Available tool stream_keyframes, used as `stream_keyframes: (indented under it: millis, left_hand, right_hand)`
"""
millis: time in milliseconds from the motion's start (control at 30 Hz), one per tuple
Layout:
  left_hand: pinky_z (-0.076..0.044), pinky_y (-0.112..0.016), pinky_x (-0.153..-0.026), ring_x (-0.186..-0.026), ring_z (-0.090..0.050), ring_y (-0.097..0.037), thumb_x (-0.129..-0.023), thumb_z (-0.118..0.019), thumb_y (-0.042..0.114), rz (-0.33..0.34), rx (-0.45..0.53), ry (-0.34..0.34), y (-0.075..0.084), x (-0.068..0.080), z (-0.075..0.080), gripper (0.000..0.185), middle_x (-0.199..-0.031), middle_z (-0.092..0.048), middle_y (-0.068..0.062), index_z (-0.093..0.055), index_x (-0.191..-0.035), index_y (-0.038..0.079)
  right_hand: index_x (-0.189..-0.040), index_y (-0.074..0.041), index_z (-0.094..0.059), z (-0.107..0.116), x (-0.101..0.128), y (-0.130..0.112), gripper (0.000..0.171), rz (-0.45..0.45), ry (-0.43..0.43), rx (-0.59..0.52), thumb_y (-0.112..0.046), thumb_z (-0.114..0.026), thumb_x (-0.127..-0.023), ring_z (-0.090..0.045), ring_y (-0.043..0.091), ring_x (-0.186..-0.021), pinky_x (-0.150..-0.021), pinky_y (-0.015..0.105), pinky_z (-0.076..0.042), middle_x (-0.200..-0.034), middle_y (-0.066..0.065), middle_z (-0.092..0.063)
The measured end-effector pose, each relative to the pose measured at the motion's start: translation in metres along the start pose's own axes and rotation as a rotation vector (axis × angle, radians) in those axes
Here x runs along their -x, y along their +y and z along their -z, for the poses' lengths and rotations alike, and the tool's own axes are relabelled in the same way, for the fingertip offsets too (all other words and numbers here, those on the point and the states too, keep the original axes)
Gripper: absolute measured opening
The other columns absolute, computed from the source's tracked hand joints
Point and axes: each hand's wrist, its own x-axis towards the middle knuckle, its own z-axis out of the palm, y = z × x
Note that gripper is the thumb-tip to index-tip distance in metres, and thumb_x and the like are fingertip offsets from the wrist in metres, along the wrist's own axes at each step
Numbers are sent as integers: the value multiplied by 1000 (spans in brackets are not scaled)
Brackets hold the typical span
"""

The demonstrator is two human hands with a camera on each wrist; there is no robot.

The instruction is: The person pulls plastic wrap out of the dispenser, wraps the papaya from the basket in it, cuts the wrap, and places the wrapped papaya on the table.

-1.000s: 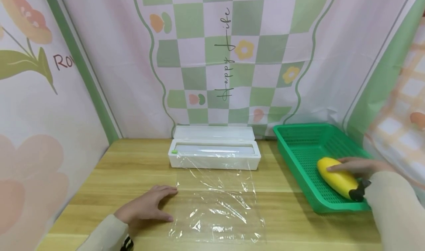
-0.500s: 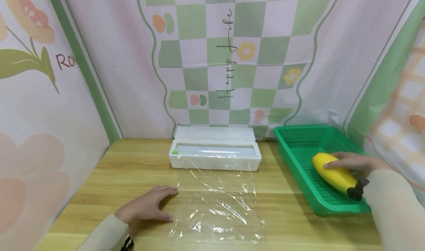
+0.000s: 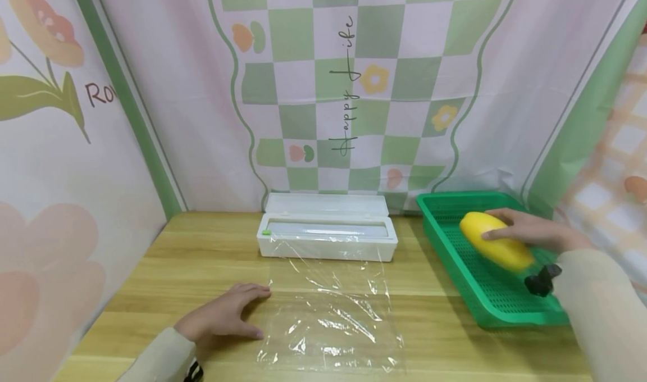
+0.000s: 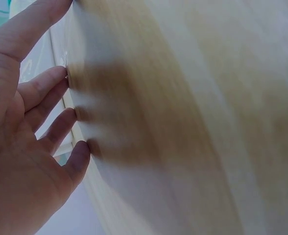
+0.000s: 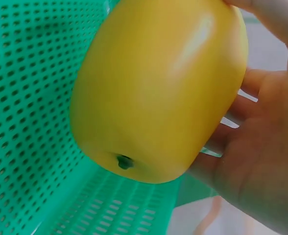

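My right hand (image 3: 525, 233) grips a smooth yellow fruit (image 3: 492, 241) and holds it lifted above the green perforated basket (image 3: 455, 253) at the right of the table. In the right wrist view the yellow fruit (image 5: 158, 93) fills the frame, with my fingers (image 5: 261, 147) curled behind it over the basket (image 5: 31, 98). My left hand (image 3: 222, 317) lies flat on the wooden table, fingers straight, at the left edge of a sheet of clear cling film (image 3: 331, 314). The left wrist view shows that hand (image 4: 26, 137) with fingertips on the table.
A white cling film dispenser box (image 3: 326, 230), lid open, stands at the back middle of the wooden table (image 3: 202, 258). The film sheet runs from it toward me. Patterned cloth walls close in on the left, back and right.
My right hand has raised the yellow fruit off the basket floor and carried it up and leftward. The left hand has stayed in place.
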Motion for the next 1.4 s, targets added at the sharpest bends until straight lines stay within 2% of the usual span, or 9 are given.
stream_keyframes:
  millis: [100, 200, 533, 667, 800, 1033, 1200, 1400]
  left_hand:
    - [-32, -63, -110, -136, -39, -40, -77, -82, 52, -4, -3, 0, 0, 0, -1, 89, -149, -46, -16, -50, -144, 2]
    - [-32, -62, -110, -135, -39, -40, -77, -82, 52, -8, -7, 2, 0, 0, -1, 89, -149, -46, -16, -50, -144, 2]
    - [-33, -62, -110, -135, -41, -39, -76, -81, 52, -10, -20, 8, -2, 0, -2, 89, -148, -47, -15, -50, -143, 2]
    - [-33, -62, -110, -134, -41, -39, -76, -82, 52, -13, -20, 10, -1, 0, -2, 89, -147, -48, -15, -51, -143, 1]
    - [-33, -62, -110, -135, -41, -40, -77, -82, 51, -9, -12, 8, 1, 0, -1, 89, -147, -48, -16, -51, -143, 1]
    - [-31, -62, -111, -136, -40, -40, -77, -82, 51, -7, -3, -5, 1, 0, 0, 88, -148, -47, -16, -50, -143, 1]
    - [-31, -62, -111, -136, -39, -41, -77, -82, 51, 1, 6, -8, 0, -1, 0, 89, -149, -46, -17, -50, -144, 1]
    - [-31, -62, -111, -136, -39, -40, -77, -82, 52, 7, 6, -10, 0, -1, 0, 89, -149, -46, -16, -49, -144, 2]
  right_hand:
    - [-155, 3, -18, 0, 1, -14, 88, 17, 38, 53, -44, -63, -97, -49, 43, -119, -85, 50, -50, -150, 37, -25]
    - [-157, 0, -19, 1, 0, -27, 87, 31, 51, 67, -46, -63, -97, -47, 44, -121, -87, 56, -47, -151, 34, -27]
    - [-156, -10, -26, -5, -5, -75, 82, 102, 48, 94, -45, -67, -95, -46, 39, -122, -90, 57, -45, -152, 24, -35]
    - [-155, -12, -30, -12, -8, -94, 79, 161, 44, 92, -43, -69, -94, -51, 36, -119, -89, 50, -47, -149, 19, -41]
    - [-154, -13, -32, -23, -11, -113, 79, 212, 27, 87, -41, -72, -92, -54, 32, -114, -86, 45, -48, -145, 18, -45]
    - [-154, -19, -33, -51, -18, -138, 79, 270, -25, 43, -38, -76, -89, -54, 32, -112, -83, 42, -50, -145, 17, -44]
    - [-153, -22, -35, -77, -25, -151, 79, 313, -52, 14, -38, -77, -88, -54, 32, -108, -80, 44, -52, -141, 16, -45]
    - [-153, -22, -37, -105, -33, -161, 79, 382, -86, -21, -38, -79, -87, -54, 29, -107, -84, 44, -49, -143, 11, -45]
